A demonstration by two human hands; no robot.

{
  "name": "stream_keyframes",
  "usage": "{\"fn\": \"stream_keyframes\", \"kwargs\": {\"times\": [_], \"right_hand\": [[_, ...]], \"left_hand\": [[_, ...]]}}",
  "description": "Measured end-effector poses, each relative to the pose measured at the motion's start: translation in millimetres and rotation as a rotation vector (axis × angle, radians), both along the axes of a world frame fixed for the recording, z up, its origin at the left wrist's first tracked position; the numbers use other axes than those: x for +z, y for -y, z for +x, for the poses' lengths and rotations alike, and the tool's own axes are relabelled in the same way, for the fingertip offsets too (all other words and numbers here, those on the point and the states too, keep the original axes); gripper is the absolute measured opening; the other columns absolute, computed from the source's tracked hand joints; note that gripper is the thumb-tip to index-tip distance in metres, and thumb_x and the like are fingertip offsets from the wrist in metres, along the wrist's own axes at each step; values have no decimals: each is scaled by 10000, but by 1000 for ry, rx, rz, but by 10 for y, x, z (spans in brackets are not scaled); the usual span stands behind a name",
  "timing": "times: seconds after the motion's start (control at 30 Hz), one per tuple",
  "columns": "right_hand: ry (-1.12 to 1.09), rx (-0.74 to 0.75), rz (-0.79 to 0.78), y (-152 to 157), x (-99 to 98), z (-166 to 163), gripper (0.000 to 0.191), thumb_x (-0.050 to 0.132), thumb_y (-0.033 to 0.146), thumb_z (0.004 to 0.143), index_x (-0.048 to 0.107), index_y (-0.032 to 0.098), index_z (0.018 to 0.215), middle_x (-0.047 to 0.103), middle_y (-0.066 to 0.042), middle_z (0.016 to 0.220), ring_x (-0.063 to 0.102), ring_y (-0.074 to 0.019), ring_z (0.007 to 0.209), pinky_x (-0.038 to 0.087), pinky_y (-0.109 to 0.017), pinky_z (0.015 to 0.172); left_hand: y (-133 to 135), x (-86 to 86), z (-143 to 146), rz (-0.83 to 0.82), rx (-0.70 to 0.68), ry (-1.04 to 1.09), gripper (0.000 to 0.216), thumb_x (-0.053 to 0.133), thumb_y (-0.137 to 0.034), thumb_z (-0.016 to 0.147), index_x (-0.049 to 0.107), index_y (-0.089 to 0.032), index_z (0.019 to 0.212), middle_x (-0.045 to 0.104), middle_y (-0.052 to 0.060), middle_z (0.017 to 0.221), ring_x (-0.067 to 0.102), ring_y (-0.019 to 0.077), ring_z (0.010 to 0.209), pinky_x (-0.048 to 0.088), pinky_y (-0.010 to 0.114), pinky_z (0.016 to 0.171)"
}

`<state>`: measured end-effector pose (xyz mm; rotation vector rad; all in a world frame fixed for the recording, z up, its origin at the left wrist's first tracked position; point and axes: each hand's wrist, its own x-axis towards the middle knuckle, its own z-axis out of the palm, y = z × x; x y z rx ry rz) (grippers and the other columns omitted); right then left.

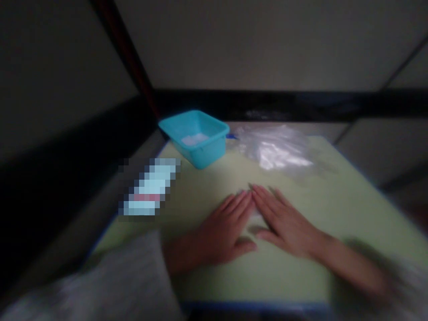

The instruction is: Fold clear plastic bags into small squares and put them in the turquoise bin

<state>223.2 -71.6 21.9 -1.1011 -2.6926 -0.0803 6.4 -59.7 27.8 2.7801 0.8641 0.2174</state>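
My left hand (222,229) and my right hand (284,223) lie flat on a pale green table (351,214), fingers stretched out and the fingertips meeting near the middle. Between the two hands a small pale thing seems to lie under the fingers, too blurred to name. A turquoise plastic tub (197,136) stands at the far left of the table with something white inside. A heap of clear plastic bags (276,147) lies to the tub's right, beyond my hands.
A pixelated oblong patch (149,189) sits at the table's left edge. White cloth (110,281) fills the near left corner. Dark rails and a wall close off the back. The picture is dim and blurred.
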Motion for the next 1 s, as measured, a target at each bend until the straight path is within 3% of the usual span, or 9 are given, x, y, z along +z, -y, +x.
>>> {"fn": "stream_keyframes", "kwargs": {"times": [0.57, 0.8, 1.0], "right_hand": [[-46, -37, 18, 31, -27, -5, 770, 322, 555, 923, 75, 86, 1481, 264, -206, 1481, 220, -279, 1383, 224, -522, 1102], [-2, -50, -25, 17, 7, -4, 724, 280, 554, 933, 204, 58, 1455, 277, -224, 1471, 227, -281, 1381, 240, -527, 1094], [-22, -52, -42, 10, -15, 26, 737, 323, 551, 927, 115, 108, 1478, 257, -196, 1485, 202, -257, 1389, 221, -527, 1099]], "left_hand": [[-54, 3, -29, 15, 12, -16, 819, 415, -586, 856, 157, -72, 1438, 161, 210, 1518, 71, 297, 1420, 102, 454, 1137], [-106, -14, -37, 12, -6, -41, 837, 421, -599, 848, 159, -71, 1442, 142, 208, 1522, 65, 302, 1420, 88, 463, 1136], [-118, -26, -50, 11, -15, -30, 839, 434, -592, 845, 138, -90, 1449, 151, 202, 1522, 70, 301, 1420, 89, 473, 1132]]}}
